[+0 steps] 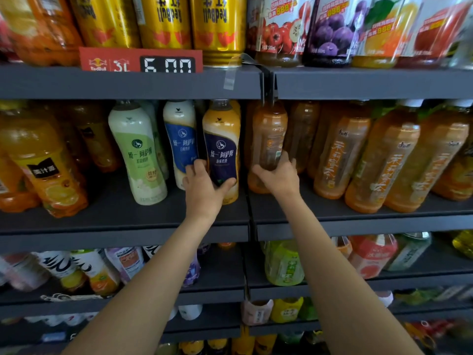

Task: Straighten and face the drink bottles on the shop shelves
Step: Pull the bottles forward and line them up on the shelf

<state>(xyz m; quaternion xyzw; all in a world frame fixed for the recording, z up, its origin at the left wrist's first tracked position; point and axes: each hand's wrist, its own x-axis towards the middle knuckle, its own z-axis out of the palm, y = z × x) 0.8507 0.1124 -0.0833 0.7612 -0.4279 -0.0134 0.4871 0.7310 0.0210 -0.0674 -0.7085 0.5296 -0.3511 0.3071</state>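
While curved plastic bottles [222, 147] stand, hands [204, 185] grasp.

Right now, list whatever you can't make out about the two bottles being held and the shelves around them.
Head view only:
- Amber bottle: front label turned away; right hand covers its lower part.
- Purple-label bottle: cap hidden behind the upper shelf; left hand covers the lower label.
- Price tag: digits partly unreadable.
- Bottom-shelf bottles: blurred.
- Top-shelf cans: cut off by the frame.
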